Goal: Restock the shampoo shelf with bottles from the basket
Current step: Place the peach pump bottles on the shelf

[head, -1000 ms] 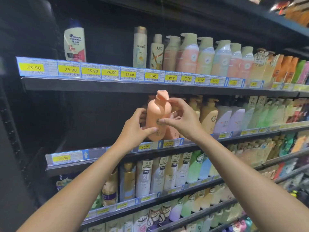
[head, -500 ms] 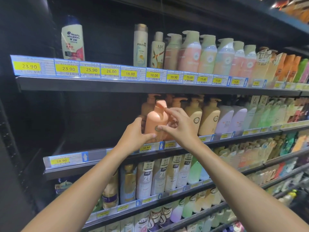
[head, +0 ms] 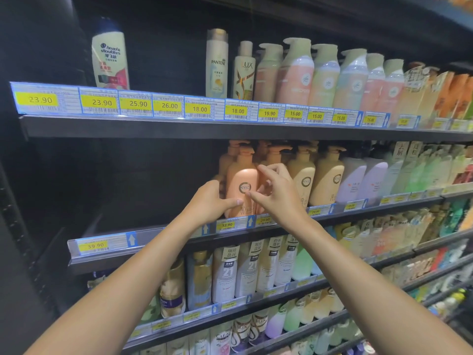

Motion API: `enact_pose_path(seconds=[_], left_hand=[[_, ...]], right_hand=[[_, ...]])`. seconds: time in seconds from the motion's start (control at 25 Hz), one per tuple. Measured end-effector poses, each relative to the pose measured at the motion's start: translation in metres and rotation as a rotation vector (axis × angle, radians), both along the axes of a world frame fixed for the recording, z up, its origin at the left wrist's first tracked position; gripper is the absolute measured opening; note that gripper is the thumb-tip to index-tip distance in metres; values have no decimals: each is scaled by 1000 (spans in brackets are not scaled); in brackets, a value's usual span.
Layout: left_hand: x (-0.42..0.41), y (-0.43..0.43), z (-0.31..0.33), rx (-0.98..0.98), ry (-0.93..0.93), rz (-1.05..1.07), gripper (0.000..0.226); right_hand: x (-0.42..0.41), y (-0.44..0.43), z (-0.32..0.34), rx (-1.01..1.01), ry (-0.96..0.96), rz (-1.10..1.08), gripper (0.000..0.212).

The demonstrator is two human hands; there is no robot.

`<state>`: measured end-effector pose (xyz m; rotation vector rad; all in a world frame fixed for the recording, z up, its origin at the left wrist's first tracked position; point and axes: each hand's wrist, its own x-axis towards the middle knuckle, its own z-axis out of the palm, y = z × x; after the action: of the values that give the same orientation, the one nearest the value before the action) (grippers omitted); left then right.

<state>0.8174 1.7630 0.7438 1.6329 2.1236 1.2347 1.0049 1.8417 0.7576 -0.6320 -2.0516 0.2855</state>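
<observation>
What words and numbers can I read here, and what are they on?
"head & shoulders": white bottle.
"PANTENE": tall pale bottle.
"LUX": gold-patterned bottle.
"KYIO": peach bottle.
"23.90", "23.90", "25.90", "26.00", "18.00", "18.00", "19.90", "15.00": top price tags.
"39.90", "32.90", "29.00": middle price tags.
"21": white bottles below.
Small print and farther tags: too blurred.

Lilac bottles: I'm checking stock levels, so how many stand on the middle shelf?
2, side by side: the left lilac bottle beside a beige pump bottle, the right lilac bottle next to it. Others may hide behind.
</observation>
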Motion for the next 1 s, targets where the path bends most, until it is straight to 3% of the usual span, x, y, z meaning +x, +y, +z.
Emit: enact_pose_path(seconds=[0.52, 0.6, 0.8, 1.0], left_hand=[[24, -28, 9, -29, 96, 118, 89], [33, -45, 5, 7, 183, 176, 91], [58, -113, -32, 41, 620, 360, 91], [74, -204, -100, -113, 738, 499, 92]], right_hand=[[24, -21, -12, -64, -3, 87, 58], [34, -30, -21, -80, -41, 113, 56], [58, -57, -56, -33, -215, 140, 61], [63, -93, -99, 29, -378, 202, 78]])
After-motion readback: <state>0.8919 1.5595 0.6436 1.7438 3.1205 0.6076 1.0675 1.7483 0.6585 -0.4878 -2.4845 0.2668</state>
